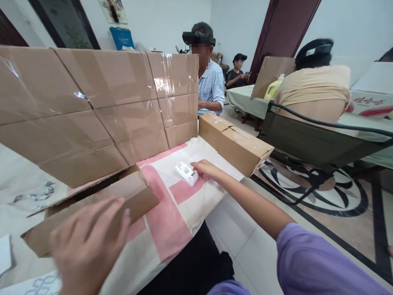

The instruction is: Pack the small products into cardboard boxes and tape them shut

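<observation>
A small white plastic device (186, 173) with a hollowed top and a dark patch on its near end sits on the pink-and-white cloth (168, 221). At its right edge is my right hand (205, 168), fingers drawn together and gripping that side; part of the grip is hidden. My left hand (90, 237), smeared by motion, hovers at the lower left with thumb and fingers apart, holding nothing that I can see. Just beyond it lies a long brown cardboard box (133, 195), open on its far side.
Taped cartons (123, 94) form a wall at the back left. Another long carton (235, 142) lies along the table's right edge. White papers (2, 255) rest at the lower left. Across the aisle, a person in a beige top (313, 91) sits in a green chair (312, 139); other people sit farther back.
</observation>
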Demonstrator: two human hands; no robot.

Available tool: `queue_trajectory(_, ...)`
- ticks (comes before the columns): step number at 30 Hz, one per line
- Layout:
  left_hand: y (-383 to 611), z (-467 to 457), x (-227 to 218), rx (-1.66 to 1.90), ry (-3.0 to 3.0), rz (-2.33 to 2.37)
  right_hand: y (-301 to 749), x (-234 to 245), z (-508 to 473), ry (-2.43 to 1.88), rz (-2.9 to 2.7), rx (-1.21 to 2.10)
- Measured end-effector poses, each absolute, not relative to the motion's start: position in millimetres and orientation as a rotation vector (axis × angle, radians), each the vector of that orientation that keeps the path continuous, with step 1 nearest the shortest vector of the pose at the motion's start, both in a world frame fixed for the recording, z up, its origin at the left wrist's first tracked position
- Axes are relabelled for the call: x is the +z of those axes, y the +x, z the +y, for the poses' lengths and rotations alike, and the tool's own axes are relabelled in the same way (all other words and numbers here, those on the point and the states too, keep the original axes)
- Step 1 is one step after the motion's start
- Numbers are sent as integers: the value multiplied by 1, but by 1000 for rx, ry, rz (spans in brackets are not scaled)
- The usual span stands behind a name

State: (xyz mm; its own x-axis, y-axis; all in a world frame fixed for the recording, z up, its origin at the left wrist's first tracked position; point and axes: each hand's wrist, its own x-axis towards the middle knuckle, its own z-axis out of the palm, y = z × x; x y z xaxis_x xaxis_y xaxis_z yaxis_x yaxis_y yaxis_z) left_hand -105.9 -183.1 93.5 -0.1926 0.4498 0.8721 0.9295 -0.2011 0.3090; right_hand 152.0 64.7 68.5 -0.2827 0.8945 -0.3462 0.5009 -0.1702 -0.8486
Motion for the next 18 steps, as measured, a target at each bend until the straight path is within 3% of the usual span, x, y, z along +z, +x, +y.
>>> queue_trajectory(2, -76, -163, 73, -1128, -1704, -1404, 150, 71, 69, -1623, -1706, 1477)
queue_trajectory(4, -48, -132, 52, -1163, -1815, -1335, 148, 71, 73, -1650, -1694, 1498)
queue_trajectory(10, -16, -29, 15, -1167, -2311, -1948, 147, 80, 76, -1742, -1696, 1545)
queue_trajectory(18, 6, -6, 10, -1159, -2145, -2374, 140, 85, 74, -1820, -1619, 1721)
